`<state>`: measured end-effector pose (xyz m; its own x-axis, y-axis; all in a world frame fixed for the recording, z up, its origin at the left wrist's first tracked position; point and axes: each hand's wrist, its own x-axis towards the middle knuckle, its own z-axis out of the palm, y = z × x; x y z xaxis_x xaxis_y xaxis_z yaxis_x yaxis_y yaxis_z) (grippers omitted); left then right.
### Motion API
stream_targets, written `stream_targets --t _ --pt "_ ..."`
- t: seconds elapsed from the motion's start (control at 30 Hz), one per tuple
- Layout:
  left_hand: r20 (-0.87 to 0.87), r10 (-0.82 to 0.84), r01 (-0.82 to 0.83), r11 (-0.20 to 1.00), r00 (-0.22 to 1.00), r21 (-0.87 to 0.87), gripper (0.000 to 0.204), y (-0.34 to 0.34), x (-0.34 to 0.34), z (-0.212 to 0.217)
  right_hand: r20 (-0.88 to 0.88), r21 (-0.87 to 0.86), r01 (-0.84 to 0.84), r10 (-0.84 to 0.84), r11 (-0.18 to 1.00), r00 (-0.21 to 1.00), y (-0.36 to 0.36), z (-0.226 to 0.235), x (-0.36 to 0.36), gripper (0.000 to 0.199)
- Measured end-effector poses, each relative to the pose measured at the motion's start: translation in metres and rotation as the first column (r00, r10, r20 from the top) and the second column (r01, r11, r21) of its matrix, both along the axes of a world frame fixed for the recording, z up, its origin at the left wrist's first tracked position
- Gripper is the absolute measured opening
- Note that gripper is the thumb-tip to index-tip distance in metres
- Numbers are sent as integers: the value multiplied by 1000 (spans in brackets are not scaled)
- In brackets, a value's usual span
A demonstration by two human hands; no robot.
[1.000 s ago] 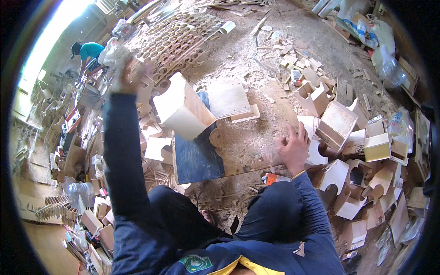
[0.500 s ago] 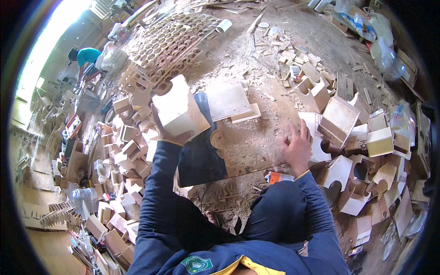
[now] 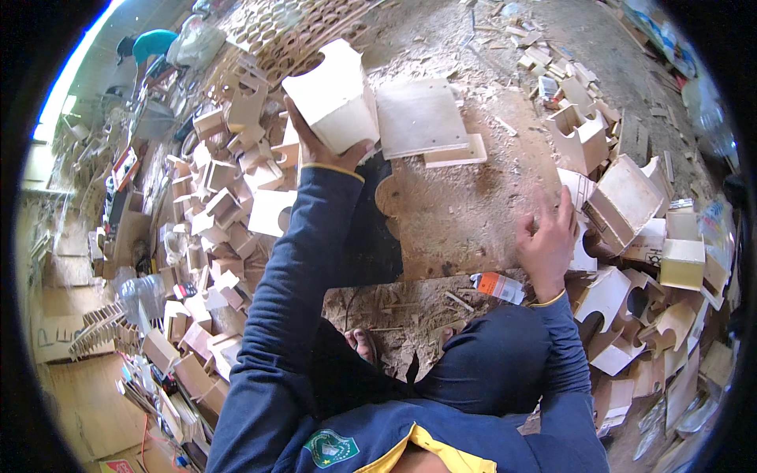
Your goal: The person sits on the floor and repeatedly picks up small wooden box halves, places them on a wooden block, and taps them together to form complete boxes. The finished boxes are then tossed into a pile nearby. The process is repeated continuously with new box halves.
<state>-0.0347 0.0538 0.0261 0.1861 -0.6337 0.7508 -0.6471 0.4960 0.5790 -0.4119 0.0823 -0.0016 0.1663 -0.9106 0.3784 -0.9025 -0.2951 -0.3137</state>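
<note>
My left hand [image 3: 315, 135] is closed round the lower left side of a pale wooden box [image 3: 335, 102], whose far edge has a curved cutout. The box is above the left part of a worn wooden work board [image 3: 473, 213], partly covered by a dark sheet [image 3: 359, 236]. Just right of the box lie a square plywood panel [image 3: 418, 118] and a narrow wood strip [image 3: 457, 154] under its near edge. My right hand [image 3: 546, 244] is at the board's right edge, fingers apart and holding nothing. Beside it stands a light panel with a round cutout [image 3: 582, 252].
Several wooden boxes with cutouts [image 3: 623, 201] are heaped on the right. Many small wood pieces [image 3: 229, 209] pile up on the left. An orange and white packet [image 3: 498, 287] lies by my knee. A person in a teal shirt [image 3: 154, 45] bends over at the far left.
My left hand has carried the box farther away and slightly right. My right hand stays open by the board's right edge. The view has tilted and shifted.
</note>
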Motion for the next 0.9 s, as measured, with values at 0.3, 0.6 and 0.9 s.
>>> stream_targets --t 0.3,0.6,0.9 --pt "19 59 -61 990 998 128 152 -9 14 -13 29 26 -29 28 999 999 -2 3 1 48" --pt "9 -26 25 998 1000 64 152 -24 23 -19 27 21 -72 71 997 997 -4 1 -2 48" --pt "77 78 -86 991 994 104 150 -22 19 -11 41 16 -78 78 997 996 -4 0 -2 46"
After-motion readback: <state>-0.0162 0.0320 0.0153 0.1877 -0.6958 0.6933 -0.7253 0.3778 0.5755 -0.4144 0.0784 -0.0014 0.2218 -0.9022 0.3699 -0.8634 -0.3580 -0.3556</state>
